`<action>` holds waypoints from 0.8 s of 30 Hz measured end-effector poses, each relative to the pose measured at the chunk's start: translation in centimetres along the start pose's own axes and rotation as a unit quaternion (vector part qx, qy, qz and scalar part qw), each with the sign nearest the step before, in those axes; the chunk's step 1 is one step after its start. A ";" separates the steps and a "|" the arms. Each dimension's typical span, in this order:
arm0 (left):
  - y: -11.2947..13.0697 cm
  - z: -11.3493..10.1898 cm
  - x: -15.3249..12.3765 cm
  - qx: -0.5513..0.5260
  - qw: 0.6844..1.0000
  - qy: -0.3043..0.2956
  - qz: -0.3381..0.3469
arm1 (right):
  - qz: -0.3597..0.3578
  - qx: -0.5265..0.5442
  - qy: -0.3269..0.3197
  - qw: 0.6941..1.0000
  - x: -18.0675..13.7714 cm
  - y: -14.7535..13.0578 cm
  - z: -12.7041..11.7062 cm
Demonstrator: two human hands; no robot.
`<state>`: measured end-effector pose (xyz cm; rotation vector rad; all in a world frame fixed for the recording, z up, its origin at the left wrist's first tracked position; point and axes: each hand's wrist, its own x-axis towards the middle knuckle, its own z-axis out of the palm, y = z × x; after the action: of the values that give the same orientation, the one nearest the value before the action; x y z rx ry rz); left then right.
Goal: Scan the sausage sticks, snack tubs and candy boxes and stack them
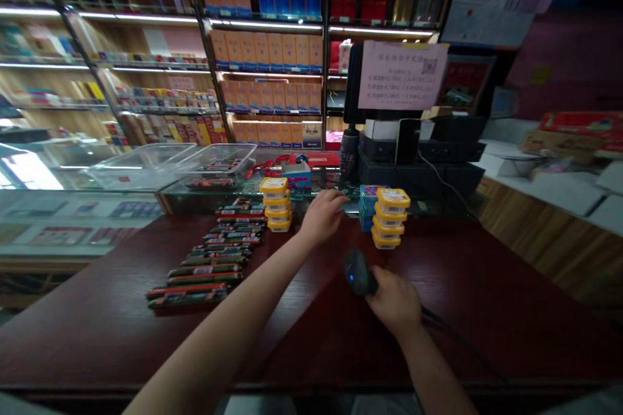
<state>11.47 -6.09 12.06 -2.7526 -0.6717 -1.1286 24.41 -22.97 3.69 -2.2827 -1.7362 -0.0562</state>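
My right hand [395, 301] is wrapped round a black barcode scanner [359, 272] with a small blue light, held just above the dark red counter [462, 292]; its cable trails off to the right. My left hand [322, 213] reaches forward between two stacks of yellow-lidded tubs, fingers curled down at the counter's far edge. Whether it grips anything is hidden. The left stack [276, 203] stands beside it, the right stack [390, 216] next to a blue box [366, 206].
A row of several flat packaged items [214, 256] lies on the counter's left. Clear plastic trays [214, 165] sit on the glass case behind. A till with monitor and pink notice [402, 74] stands at the back right. Shelves of boxed goods fill the wall.
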 end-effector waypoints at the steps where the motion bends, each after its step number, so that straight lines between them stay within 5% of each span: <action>1: 0.6 0.4 0.5 -0.008 1.000 -0.014 0.005 | 0.001 -0.002 -0.001 1.000 0.0 0.3 -0.2; 16: 5.1 6.6 6.8 -0.044 0.994 -0.096 -0.016 | 0.032 -0.037 0.028 0.998 -2.8 7.4 0.2; 24: 4.6 3.6 4.6 -0.014 0.997 -0.041 -0.060 | 0.012 -0.037 0.048 0.998 -2.9 8.0 1.5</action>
<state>18.68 -7.67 12.98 -2.8292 -0.8482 -1.0604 30.99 -27.31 0.20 -2.3106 -1.6855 -0.2251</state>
